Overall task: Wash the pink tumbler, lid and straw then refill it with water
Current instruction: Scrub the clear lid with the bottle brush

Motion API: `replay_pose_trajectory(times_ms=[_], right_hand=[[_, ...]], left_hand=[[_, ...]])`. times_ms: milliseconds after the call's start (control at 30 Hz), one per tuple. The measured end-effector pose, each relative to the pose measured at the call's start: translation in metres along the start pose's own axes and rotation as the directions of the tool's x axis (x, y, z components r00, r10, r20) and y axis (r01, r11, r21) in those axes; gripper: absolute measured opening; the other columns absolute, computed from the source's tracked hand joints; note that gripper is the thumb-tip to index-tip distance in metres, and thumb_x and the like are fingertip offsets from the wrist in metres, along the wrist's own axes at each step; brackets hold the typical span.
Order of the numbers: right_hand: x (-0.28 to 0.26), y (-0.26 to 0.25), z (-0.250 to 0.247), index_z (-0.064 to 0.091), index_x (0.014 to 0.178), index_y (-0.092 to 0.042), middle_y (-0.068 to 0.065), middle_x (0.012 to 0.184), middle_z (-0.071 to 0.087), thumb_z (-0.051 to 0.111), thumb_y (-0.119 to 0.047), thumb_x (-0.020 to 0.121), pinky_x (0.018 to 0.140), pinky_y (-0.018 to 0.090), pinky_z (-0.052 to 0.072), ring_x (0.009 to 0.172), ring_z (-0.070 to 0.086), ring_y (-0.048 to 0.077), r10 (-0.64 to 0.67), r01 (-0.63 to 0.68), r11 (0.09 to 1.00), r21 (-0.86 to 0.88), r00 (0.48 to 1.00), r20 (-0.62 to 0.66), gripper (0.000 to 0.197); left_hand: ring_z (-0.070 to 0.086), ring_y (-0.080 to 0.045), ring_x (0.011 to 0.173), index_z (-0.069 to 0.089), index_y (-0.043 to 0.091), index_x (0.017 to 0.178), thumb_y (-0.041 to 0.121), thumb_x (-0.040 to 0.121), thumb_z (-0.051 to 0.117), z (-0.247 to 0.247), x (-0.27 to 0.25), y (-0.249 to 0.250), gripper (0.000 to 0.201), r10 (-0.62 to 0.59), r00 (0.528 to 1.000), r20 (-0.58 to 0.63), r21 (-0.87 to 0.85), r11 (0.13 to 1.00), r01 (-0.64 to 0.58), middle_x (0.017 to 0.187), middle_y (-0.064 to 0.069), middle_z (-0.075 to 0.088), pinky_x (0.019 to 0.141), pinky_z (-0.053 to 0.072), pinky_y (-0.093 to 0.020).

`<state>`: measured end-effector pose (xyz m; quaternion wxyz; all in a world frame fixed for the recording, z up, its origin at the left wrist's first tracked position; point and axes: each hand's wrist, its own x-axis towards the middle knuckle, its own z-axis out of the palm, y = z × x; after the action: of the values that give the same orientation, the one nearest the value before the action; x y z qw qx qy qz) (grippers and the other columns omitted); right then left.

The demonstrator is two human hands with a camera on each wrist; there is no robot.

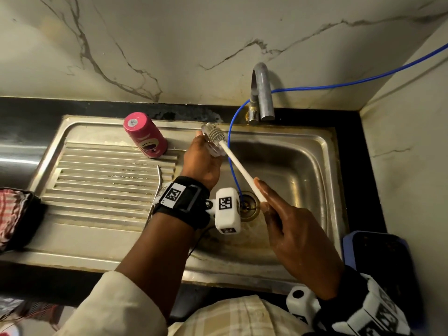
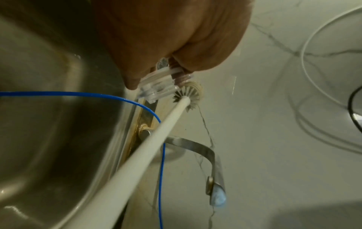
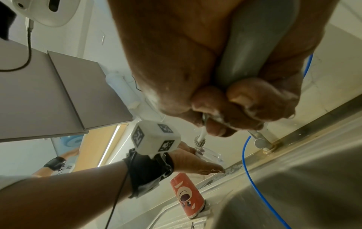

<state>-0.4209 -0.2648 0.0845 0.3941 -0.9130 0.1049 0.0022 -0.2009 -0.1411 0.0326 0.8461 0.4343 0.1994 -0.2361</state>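
Head view, taken left to right, showed a checked cloth (image 1: 12,214) at the counter's edge, then the ribbed draining board of the steel sink (image 1: 101,214). The pink tumbler (image 1: 145,135) stood upside down on that board, apparently washed and left to drain. A thin metal straw (image 1: 158,180) seemed to lie on the ribs nearby, though it was hard to tell whether it had been cleaned.

Next came the left hand (image 1: 202,161), raised over the basin with its fingers curled round the clear lid (image 1: 213,144). The head of a white bottle brush (image 1: 215,136) pressed against the lid, and its long handle ran down to the right hand (image 1: 291,229), which was wrapped round the grip end and looked soapy in the right wrist view. The tap (image 1: 260,93) stood behind, with no water visibly running.

Judging by this, lid scrubbing was under way; rinsing, the straw perhaps, reassembly and refilling remained.
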Motion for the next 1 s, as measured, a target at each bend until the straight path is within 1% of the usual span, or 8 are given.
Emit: replay_pose_trajectory(times_ms=[167,367,500,633,767,833,933,1000], right_hand=[[0.003,0.001,-0.001,0.032,0.161,-0.047,0.002,0.059,0.044,0.056,-0.028,0.106,0.048,0.014,0.032,0.048,0.051,0.002,0.023,-0.024,0.997,-0.078,1.0,-0.018,0.063],[0.017,-0.006,0.002,0.029,0.16,-0.052,-0.007,0.06,0.047,0.047,-0.038,0.106,0.058,0.035,0.04,0.057,0.058,0.02,0.103,-0.106,0.989,-0.107,0.994,-0.035,0.058],[0.019,0.003,-0.004,0.032,0.159,-0.052,-0.01,0.054,0.044,0.044,-0.041,0.105,0.052,0.038,0.046,0.047,0.047,0.009,0.091,-0.093,0.995,-0.048,0.995,-0.033,0.056],[0.009,0.005,-0.004,0.024,0.159,-0.056,-0.005,0.065,0.062,0.049,-0.034,0.107,0.051,0.024,0.041,0.046,0.051,0.008,0.065,-0.062,0.997,-0.055,0.996,0.057,0.062],[0.012,0.006,-0.007,0.025,0.16,-0.053,-0.006,0.069,0.065,0.041,-0.041,0.105,0.052,0.034,0.052,0.048,0.055,0.008,0.074,-0.072,0.996,-0.051,0.996,0.047,0.059],[0.022,0.002,-0.005,0.027,0.16,-0.052,-0.005,0.066,0.061,0.042,-0.039,0.107,0.056,0.04,0.053,0.052,0.057,0.012,0.099,-0.099,0.993,-0.058,0.995,0.009,0.056],[0.038,0.002,-0.006,0.031,0.161,-0.048,0.004,0.064,0.06,0.044,-0.037,0.11,0.055,0.042,0.053,0.052,0.058,0.019,0.12,-0.123,0.99,-0.064,0.992,-0.043,0.054],[0.039,0.005,-0.008,0.032,0.161,-0.047,0.004,0.063,0.059,0.045,-0.035,0.11,0.054,0.043,0.052,0.05,0.057,0.018,0.115,-0.116,0.992,-0.049,0.993,-0.023,0.054]], left_hand=[[0.067,-0.019,0.089,0.061,0.007,0.125,0.031,0.111,0.048,-0.001,-0.003,-0.007,0.031,0.059,0.998,-0.03,0.08,0.995,-0.056,0.098,-0.008,0.069,0.101,0.051,-0.04],[0.063,-0.012,0.085,0.06,0.011,0.101,0.025,0.115,0.039,0.003,-0.008,-0.012,0.029,0.167,0.985,0.044,0.33,0.928,-0.173,0.094,-0.006,0.066,0.079,0.055,-0.026],[0.065,-0.034,0.114,0.055,-0.009,0.13,0.024,0.113,0.044,-0.001,-0.009,-0.019,0.039,0.241,0.97,0.035,0.348,0.907,-0.238,0.126,-0.029,0.065,0.114,0.044,-0.045],[0.055,-0.026,0.099,0.061,0.015,0.092,0.022,0.111,0.047,-0.008,0.0,-0.018,0.025,0.268,0.962,-0.057,0.35,0.907,-0.232,0.095,-0.008,0.066,0.104,0.04,-0.042],[0.056,-0.024,0.092,0.059,0.017,0.092,0.024,0.109,0.046,-0.009,-0.001,-0.018,0.023,0.324,0.946,0.029,0.444,0.843,-0.303,0.092,-0.005,0.064,0.095,0.043,-0.042],[0.063,-0.02,0.094,0.062,0.012,0.102,0.023,0.111,0.045,-0.004,-0.007,-0.025,0.022,0.328,0.938,0.11,0.512,0.79,-0.336,0.097,-0.004,0.068,0.095,0.049,-0.038],[0.059,-0.036,0.125,0.051,-0.007,0.139,0.027,0.111,0.05,0.002,-0.018,-0.035,0.044,0.31,0.939,0.151,0.549,0.763,-0.34,0.135,-0.025,0.063,0.109,0.049,-0.041],[0.058,-0.036,0.125,0.047,-0.01,0.142,0.029,0.109,0.051,-0.001,-0.015,-0.035,0.051,0.335,0.931,0.144,0.55,0.755,-0.357,0.137,-0.029,0.06,0.109,0.048,-0.04]])
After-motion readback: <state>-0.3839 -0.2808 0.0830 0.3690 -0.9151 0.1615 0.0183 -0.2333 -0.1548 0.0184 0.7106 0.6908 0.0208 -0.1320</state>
